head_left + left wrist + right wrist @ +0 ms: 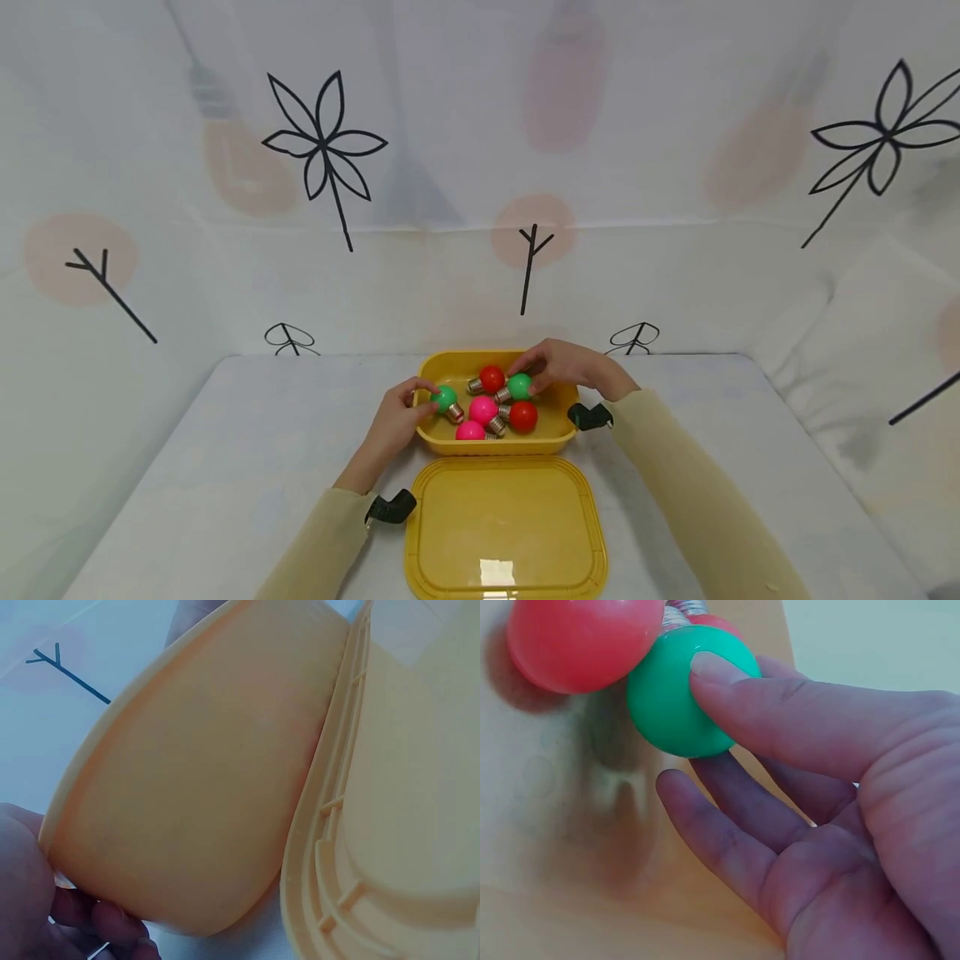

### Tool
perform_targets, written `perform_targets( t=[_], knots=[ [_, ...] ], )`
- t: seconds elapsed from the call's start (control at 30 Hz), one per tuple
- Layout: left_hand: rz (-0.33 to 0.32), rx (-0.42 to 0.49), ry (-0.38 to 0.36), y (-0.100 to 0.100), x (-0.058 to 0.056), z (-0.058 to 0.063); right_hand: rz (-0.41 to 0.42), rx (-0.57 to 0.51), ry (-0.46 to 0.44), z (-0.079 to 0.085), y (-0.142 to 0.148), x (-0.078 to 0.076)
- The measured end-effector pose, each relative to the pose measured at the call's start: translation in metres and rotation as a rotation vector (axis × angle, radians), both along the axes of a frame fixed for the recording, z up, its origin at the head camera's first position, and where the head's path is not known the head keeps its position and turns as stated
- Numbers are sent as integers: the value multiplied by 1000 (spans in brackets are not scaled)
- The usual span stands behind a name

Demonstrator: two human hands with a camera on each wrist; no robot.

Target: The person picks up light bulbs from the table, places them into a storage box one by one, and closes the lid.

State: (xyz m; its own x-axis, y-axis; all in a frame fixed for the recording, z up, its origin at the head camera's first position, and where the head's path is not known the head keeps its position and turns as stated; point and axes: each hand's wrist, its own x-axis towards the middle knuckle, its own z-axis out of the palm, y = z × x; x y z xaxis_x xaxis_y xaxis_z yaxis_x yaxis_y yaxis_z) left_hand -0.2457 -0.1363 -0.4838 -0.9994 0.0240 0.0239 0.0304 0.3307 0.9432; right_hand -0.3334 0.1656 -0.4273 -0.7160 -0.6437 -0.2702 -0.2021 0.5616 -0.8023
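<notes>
A yellow plastic box [495, 448] holds several small round light bulbs with metal screw bases. At its left end my left hand [397, 415] reaches over the rim, thumb and index finger pinching a green bulb [444, 397]. The left wrist view shows the box's outer wall [195, 772] with that hand's fingers [112, 926] curled beside it, and the bulb is hidden there. My right hand [566, 367] reaches in from the right and pinches another green bulb [682, 697] between thumb and index finger; its other fingers are spread below the bulb.
Among the bulbs in the box are a red one [491, 379], a second red one [523, 416], a pink one [483, 409] and another pink one [470, 431] by the front wall. A yellow lid [506, 517] lies flat before the box. Behind hangs a patterned white cloth [450, 283].
</notes>
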Motion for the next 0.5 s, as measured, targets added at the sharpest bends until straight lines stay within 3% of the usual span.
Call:
perform_targets(
  t=[0.5],
  knots=[
    [2, 1, -10, 0, 1, 0, 1, 80, 62, -1, -2, 0]
  ],
)
